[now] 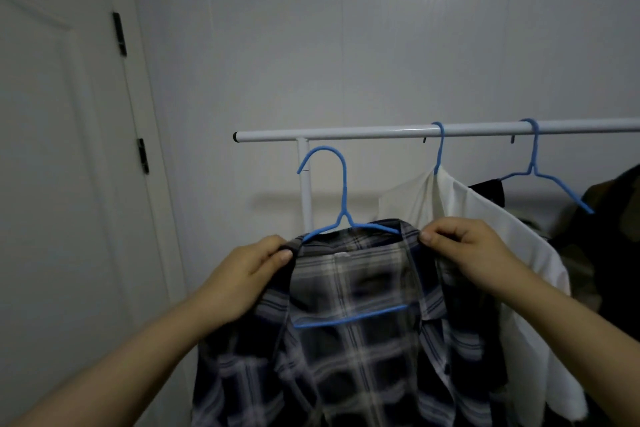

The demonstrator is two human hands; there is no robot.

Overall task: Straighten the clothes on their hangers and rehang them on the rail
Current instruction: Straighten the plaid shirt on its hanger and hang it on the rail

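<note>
A dark plaid shirt [353, 340] sits on a blue hanger [343, 191], held up in front of me below the white rail [363, 133]. The hanger's hook is off the rail, just under its left end. My left hand [249, 274] pinches the shirt's left shoulder at the collar. My right hand [464, 253] pinches the right shoulder. The shirt hangs open and the hanger's lower bar shows through the front.
A white shirt [485, 236] hangs on a blue hanger [439, 149] on the rail to the right. Further right another blue hanger [535, 163] carries a dark garment [602, 253]. The rail's upright post [304, 184] stands behind. A white door [52, 184] is at left.
</note>
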